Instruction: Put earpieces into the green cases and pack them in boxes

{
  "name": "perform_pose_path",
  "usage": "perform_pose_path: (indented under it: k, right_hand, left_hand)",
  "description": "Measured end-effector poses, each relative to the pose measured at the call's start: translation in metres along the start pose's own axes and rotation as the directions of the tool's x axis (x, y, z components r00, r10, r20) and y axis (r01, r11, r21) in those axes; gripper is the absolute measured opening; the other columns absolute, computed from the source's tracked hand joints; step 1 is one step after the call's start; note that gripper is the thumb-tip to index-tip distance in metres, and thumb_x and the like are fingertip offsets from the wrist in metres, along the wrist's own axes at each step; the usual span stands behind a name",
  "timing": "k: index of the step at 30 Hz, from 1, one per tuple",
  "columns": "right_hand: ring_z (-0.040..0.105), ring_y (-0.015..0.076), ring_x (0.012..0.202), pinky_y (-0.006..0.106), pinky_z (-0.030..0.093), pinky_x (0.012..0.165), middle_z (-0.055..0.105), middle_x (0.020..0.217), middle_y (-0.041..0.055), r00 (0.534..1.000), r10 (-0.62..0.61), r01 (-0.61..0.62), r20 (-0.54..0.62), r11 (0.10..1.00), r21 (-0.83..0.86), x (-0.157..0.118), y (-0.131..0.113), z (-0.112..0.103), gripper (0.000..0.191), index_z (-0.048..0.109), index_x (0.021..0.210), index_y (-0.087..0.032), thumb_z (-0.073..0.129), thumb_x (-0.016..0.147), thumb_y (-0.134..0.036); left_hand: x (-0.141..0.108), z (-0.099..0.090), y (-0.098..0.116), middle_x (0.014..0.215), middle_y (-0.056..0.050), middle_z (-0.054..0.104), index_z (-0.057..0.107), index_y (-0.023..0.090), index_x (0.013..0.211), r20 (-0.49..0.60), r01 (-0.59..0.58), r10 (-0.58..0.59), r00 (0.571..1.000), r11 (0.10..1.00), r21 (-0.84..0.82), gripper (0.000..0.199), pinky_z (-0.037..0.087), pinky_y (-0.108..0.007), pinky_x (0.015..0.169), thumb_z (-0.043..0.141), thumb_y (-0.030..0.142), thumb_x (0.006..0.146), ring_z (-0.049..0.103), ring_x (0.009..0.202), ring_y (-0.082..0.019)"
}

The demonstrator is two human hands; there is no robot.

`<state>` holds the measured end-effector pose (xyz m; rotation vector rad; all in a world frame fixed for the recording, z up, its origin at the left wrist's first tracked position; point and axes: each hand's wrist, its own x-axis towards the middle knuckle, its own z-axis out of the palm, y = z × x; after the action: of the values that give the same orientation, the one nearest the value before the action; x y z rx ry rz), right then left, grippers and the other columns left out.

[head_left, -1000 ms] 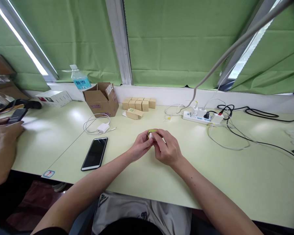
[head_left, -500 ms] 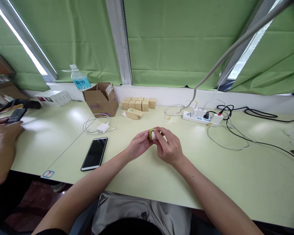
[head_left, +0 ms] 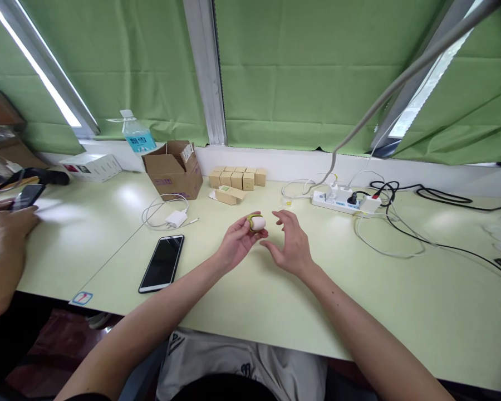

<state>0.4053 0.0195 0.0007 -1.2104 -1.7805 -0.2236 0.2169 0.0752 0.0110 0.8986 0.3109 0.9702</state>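
Note:
Held in the fingers of my left hand (head_left: pixel 239 243) is a small white rounded object with a yellow-green rim (head_left: pixel 258 223); I cannot make out its exact kind. My right hand (head_left: pixel 291 245) is just to the right of it, thumb and fingers apart, holding nothing. Beyond my hands lies an opened small cardboard box (head_left: pixel 229 194), in front of several small closed cardboard boxes (head_left: pixel 237 179). A smartphone (head_left: pixel 162 263) rests on the table left of my left forearm.
A larger open cardboard box (head_left: pixel 175 177), a water bottle (head_left: pixel 137 133) and a white charger with cable (head_left: pixel 176 219) are at the left. A power strip (head_left: pixel 336 202) with tangled cables lies at the right. Another person's hand (head_left: pixel 14 221) holds a phone at far left.
My right hand has come off the white object and moved slightly right, its fingers spreading. The object stays in my left hand, more of its white surface now showing.

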Motion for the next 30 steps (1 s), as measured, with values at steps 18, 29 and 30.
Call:
perform_pose_path:
  k: [18, 29, 30]
  right_hand:
    - [0.041, 0.0406, 0.145, 0.061, 0.026, 0.121, 0.068, 0.132, 0.0214, 0.799, 0.596, -0.575, 0.078, 0.795, -0.191, 0.084, 0.121, 0.034, 0.038, 0.064, 0.126, -0.015, 0.064, 0.089, -0.014]
    - [0.071, 0.0256, 0.102, 0.04, 0.065, 0.076, 0.065, 0.115, 0.0069, 0.811, 0.444, -0.565, 0.382, 0.423, 0.708, 0.01, 0.008, -0.001, 0.048, 0.071, 0.125, -0.026, 0.084, 0.082, -0.042]
    - [0.07, 0.0236, 0.097, 0.037, 0.064, 0.071, 0.066, 0.113, 0.006, 0.788, 0.444, -0.588, 0.425, 0.343, 0.732, 0.007, -0.001, -0.003, 0.054, 0.07, 0.127, -0.026, 0.088, 0.079, -0.042]
  left_hand:
    - [0.005, -0.002, 0.02, 0.107, -0.016, 0.075, 0.068, 0.007, 0.134, -0.179, 0.128, -0.161, 0.971, 0.974, -0.186, 0.039, 0.063, -0.036, 0.091, 0.061, 0.022, 0.099, 0.075, 0.094, -0.022]
    - [0.0, 0.008, 0.02, 0.123, -0.013, 0.076, 0.074, 0.014, 0.132, -0.081, -0.219, 0.218, 0.973, 0.976, -0.007, 0.038, 0.042, -0.049, 0.13, 0.076, 0.033, 0.099, 0.074, 0.122, -0.027]
    - [-0.001, 0.009, 0.019, 0.124, -0.012, 0.076, 0.075, 0.016, 0.132, -0.059, -0.233, 0.234, 0.971, 0.972, 0.02, 0.04, 0.042, -0.049, 0.13, 0.078, 0.035, 0.097, 0.073, 0.125, -0.028]
